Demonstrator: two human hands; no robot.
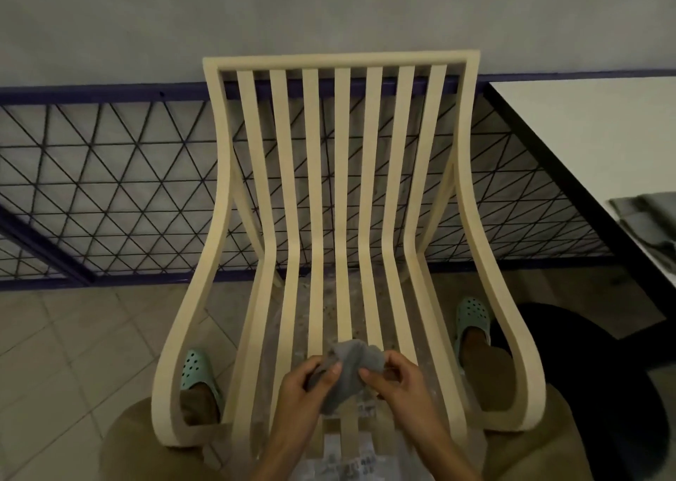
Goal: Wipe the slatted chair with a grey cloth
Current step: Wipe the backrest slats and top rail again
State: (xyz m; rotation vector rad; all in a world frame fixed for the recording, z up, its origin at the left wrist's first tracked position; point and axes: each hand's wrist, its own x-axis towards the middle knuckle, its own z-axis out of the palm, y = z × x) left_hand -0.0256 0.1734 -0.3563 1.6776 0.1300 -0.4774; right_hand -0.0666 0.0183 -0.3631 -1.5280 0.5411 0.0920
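Head view. Standing close over a cream slatted chair (344, 188), facing its backrest, with legs in khaki trousers set either side of the seat's front.

Holding a bunched grey cloth (353, 365) in both hands over the middle slats, near the front of the seat. Touching the slats or hanging just off them: impossible to tell from this angle.

Curling the left hand (303, 389) round the cloth's left and lower part, thumb lying on top and fingers tucked underneath. Pinching the cloth's right edge with the right hand (398, 382), thumb and forefinger closed on the fabric and the other fingers bent inward behind them.

Wearing mint-green perforated clogs, the left clog (195, 371) showing through the gap inside the left armrest loop and the right clog (472, 316) through the gap on the right side.

Looking through seven narrow slats running from the top rail, bending at the back and coming forward along the seat, down onto speckled tiled floor (73, 352).

Facing, behind the chair, a blue-framed railing (109, 188) filled with black triangular mesh.

Standing beside a white table (585, 133) with a dark rim, just right of the chair, bearing a grey folded item (647, 221) at the frame's right edge, too blurred to name.

Seeing a black rounded shape (603, 371) low on the right, unclear.
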